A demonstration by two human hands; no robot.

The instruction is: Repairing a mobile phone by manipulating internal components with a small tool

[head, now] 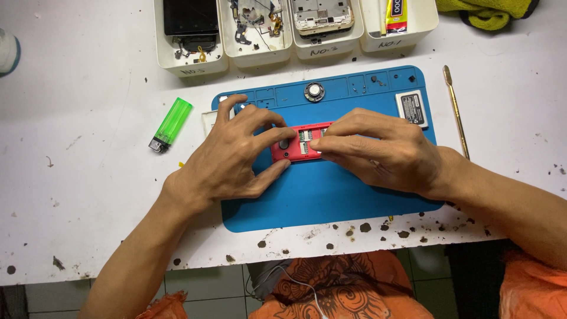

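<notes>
I see one red phone (298,143) lying back-open on a blue mat (331,195), its card slots showing. My left hand (233,156) pinches its left end, fingers spread; my right hand (378,150) presses fingertips together on its middle. Beyond them: four white bins (260,50), one green lighter (171,124), one battery (411,108).

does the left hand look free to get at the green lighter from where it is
Probably yes. The green lighter lies on bare white table just beside the left hand, with nothing between them, though that hand would first have to let go of the red phone.
</notes>
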